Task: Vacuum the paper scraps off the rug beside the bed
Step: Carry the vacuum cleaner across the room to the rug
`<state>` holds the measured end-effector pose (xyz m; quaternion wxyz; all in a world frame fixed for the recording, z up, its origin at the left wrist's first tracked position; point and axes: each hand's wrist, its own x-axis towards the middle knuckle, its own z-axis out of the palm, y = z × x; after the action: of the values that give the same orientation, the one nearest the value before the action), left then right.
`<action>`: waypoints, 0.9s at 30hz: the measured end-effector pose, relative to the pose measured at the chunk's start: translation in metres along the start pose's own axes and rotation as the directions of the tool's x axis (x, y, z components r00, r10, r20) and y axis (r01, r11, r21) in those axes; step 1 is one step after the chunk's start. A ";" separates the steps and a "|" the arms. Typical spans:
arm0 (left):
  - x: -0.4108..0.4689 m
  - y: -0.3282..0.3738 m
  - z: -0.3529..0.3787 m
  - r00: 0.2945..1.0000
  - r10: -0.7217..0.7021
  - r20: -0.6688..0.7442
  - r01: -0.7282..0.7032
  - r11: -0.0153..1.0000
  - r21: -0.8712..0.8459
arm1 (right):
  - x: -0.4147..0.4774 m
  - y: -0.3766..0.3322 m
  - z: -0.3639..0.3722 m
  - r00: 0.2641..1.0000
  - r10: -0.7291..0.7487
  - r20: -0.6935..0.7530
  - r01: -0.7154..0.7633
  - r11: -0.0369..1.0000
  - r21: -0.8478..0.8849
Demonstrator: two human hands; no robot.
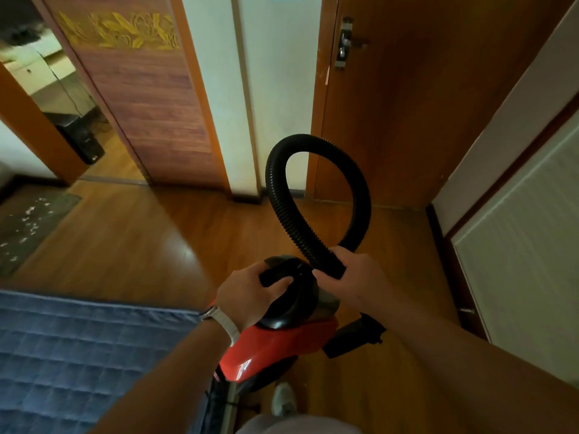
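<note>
Left of hands [247,292] gripping vacuum [282,346] and hose [280,202], scraps [31,227] litter rug [61,204].

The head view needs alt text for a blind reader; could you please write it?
A person's left hand grips the handle of a red vacuum, the right hand its looped black hose; paper scraps litter the rug at left.

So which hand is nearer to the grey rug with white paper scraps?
Left. The left hand grips the red vacuum cleaner's black handle, right of the grey rug; the right hand holds the black ribbed hose farther right.
</note>
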<state>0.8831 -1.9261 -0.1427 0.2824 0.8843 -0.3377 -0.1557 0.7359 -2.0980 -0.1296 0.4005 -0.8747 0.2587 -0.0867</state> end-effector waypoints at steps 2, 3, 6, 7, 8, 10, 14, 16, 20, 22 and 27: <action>0.035 -0.002 -0.010 1.000 0.012 0.023 -0.012 1.000 -0.005 | 0.032 -0.003 -0.003 1.000 -0.010 -0.026 0.011 1.000 0.020; 0.050 -0.003 -0.015 0.999 0.014 0.043 -0.014 1.000 -0.007 | 0.046 -0.004 -0.004 1.000 -0.010 -0.025 0.011 1.000 0.019; 0.088 -0.005 -0.028 1.000 0.013 0.026 -0.013 1.000 -0.005 | 0.087 -0.006 -0.008 0.998 -0.052 -0.024 0.052 0.999 -0.002; 0.102 -0.005 -0.033 1.000 0.010 0.006 -0.010 1.000 0.000 | 0.102 -0.007 -0.010 0.998 -0.061 -0.028 0.061 0.998 -0.008; 0.116 -0.007 -0.037 1.000 0.008 -0.014 -0.008 1.000 0.008 | 0.118 -0.008 -0.012 0.997 -0.065 -0.029 0.064 0.998 -0.017; 0.142 -0.011 -0.043 1.000 0.004 -0.026 -0.004 1.000 0.011 | 0.151 -0.005 -0.014 0.997 -0.075 -0.011 0.075 0.997 -0.027; 0.194 -0.021 -0.047 0.997 -0.069 -0.043 0.071 0.997 0.039 | 0.223 0.006 -0.008 0.994 -0.101 0.044 0.102 0.995 -0.018; 0.217 -0.024 -0.049 0.993 -0.110 -0.050 0.113 0.993 0.044 | 0.256 0.010 -0.003 0.993 -0.101 0.068 0.101 0.995 -0.003; 0.275 -0.031 -0.052 0.973 -0.221 -0.062 0.224 0.973 0.053 | 0.338 0.014 -0.003 0.975 -0.166 0.145 0.168 0.986 -0.001; 0.303 -0.030 -0.058 0.958 -0.273 -0.093 0.279 0.959 0.059 | 0.377 0.010 -0.004 0.956 -0.215 0.198 0.216 0.976 0.016; 0.368 -0.028 -0.083 0.908 -0.361 -0.214 0.393 0.911 0.126 | 0.467 -0.010 -0.010 0.913 -0.297 0.280 0.306 0.952 0.011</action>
<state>1.2026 -2.1282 -0.1252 0.2023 0.9640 -0.1439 -0.0955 1.1338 -2.3430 -0.1418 0.4001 -0.9141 0.0633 -0.0192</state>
